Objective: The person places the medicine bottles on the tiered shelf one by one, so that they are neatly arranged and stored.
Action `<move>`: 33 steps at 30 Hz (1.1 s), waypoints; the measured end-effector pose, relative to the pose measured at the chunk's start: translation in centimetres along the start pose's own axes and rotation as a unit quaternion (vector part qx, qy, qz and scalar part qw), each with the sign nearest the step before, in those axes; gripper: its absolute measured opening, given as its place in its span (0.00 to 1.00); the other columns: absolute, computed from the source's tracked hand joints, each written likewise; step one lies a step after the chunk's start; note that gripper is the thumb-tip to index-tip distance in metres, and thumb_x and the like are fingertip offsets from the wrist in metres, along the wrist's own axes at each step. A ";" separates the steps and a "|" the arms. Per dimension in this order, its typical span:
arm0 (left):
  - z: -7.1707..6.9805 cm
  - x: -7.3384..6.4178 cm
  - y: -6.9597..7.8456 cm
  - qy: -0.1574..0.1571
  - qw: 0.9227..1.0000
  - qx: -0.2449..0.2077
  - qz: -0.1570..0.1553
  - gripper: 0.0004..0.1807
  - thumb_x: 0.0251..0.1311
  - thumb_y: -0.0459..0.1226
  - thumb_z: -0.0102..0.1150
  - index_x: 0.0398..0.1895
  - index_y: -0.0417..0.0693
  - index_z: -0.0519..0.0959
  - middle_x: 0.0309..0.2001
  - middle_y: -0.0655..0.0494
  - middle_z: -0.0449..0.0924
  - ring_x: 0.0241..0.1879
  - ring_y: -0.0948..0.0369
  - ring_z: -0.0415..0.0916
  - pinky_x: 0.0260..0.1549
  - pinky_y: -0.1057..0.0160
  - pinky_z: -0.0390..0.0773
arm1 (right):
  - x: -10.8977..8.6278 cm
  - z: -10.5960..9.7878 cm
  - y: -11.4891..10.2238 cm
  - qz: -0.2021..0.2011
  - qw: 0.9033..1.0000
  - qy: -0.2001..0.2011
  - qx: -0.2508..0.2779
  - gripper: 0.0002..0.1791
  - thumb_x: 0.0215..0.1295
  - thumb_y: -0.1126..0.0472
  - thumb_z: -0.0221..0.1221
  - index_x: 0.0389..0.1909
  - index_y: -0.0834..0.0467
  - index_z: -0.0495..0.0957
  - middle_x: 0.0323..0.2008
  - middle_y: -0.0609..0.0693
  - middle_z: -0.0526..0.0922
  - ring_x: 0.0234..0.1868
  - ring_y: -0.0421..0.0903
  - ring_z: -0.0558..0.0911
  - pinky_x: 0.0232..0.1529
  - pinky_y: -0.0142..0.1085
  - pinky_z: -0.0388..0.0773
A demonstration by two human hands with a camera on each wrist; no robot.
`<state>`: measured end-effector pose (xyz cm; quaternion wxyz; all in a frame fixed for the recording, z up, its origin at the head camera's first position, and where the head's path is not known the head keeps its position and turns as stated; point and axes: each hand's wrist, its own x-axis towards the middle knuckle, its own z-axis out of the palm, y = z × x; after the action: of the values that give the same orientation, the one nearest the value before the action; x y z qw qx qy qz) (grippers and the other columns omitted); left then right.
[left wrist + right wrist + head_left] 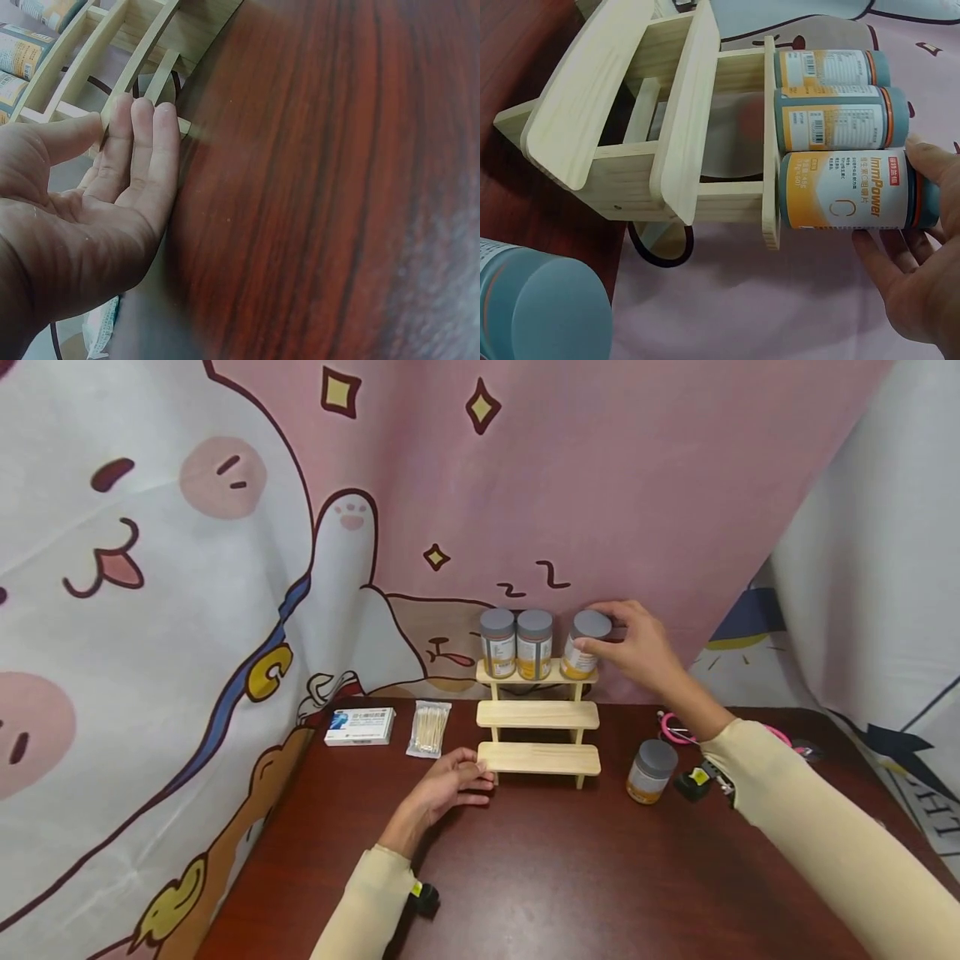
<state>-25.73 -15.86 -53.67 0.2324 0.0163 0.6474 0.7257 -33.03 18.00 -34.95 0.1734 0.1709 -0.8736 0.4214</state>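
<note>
My right hand (640, 645) is gripping a jar (849, 189) atop the wooden rack (537, 714). My left hand (447, 785) is pinching its lowest step (540, 759).

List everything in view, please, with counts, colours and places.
Table: 1, red-brown, beneath
Shelf: 1, pale wood, table's far side
Jars: 4, grey-lidded, three at shelf top, one on table's right
Box: 1, white-blue, left of shelf
Swab packet: 1, whitish, between box and shelf
Tube-like item: 1, pink, right, partly hidden
Printed cloth: count unclear, pink and white, behind table
Wrist devices: 2, black, one per wrist
Sleeves: 2, cream, on forearms
Left hand: 1, bare, at lowest step
Right hand: 1, bare, holding rightmost top jar
</note>
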 end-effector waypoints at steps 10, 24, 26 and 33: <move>0.0 0.1 -0.2 -0.002 1.000 -0.004 0.002 0.08 0.78 0.35 0.56 0.52 0.45 0.70 0.46 0.45 0.87 0.46 0.54 0.87 0.48 0.49 0.92 | 0.5 1.0 0.0 0.010 1.000 0.005 -0.026 0.30 0.63 0.53 0.75 0.64 0.58 0.80 0.54 0.61 0.79 0.55 0.57 0.82 0.53 0.37 0.76; 0.0 0.2 0.0 -0.003 1.000 -0.011 0.007 0.08 0.78 0.34 0.55 0.53 0.44 0.69 0.44 0.48 0.87 0.45 0.56 0.87 0.51 0.48 0.91 | 1.3 2.4 0.0 0.014 0.997 0.051 -0.047 0.33 0.60 0.53 0.77 0.64 0.58 0.80 0.57 0.63 0.83 0.57 0.61 0.82 0.60 0.56 0.78; -0.1 0.2 0.0 -0.002 1.000 -0.011 0.007 0.08 0.78 0.34 0.54 0.53 0.44 0.69 0.44 0.48 0.87 0.44 0.56 0.87 0.50 0.48 0.91 | 1.2 2.5 -0.1 0.008 0.997 0.055 -0.048 0.33 0.60 0.53 0.77 0.65 0.59 0.79 0.58 0.63 0.83 0.58 0.61 0.82 0.62 0.56 0.78; -0.1 0.1 -0.1 -0.003 1.000 -0.014 0.007 0.08 0.78 0.34 0.55 0.53 0.44 0.69 0.44 0.48 0.87 0.44 0.56 0.87 0.51 0.47 0.91 | -1.0 2.2 -0.3 0.008 0.997 0.041 -0.058 0.41 0.62 0.52 0.74 0.72 0.64 0.70 0.63 0.66 0.78 0.66 0.64 0.77 0.69 0.60 0.72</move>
<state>-25.84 -15.90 -53.81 0.2295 0.0199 0.6367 0.7359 -32.35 16.23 -36.43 0.2149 0.1363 -0.8900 0.3784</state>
